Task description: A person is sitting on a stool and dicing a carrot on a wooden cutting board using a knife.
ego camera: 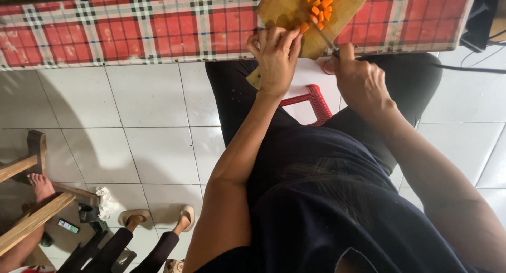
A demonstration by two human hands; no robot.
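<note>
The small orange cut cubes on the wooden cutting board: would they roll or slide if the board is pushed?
The small orange cut cubes look blocky with flat faces, so they probably slide or tumble rather than roll. They lie loose in a pile, so a push likely scatters them. The wooden cutting board overhangs the checked table's edge, so pieces near the left hand might drop.

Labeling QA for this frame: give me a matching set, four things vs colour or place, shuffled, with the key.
Things:
1. board
2. carrot cubes
3. stool
4. tablecloth

Descriptions:
A. red plastic, between the person's legs
B. orange, piled on the board
C. red and white check, covering the table
D. tan wood, jutting over the table edge

Pairs: 1-D, 2-B, 3-A, 4-C

The left hand rests on the board; the right hand holds a knife.
</note>
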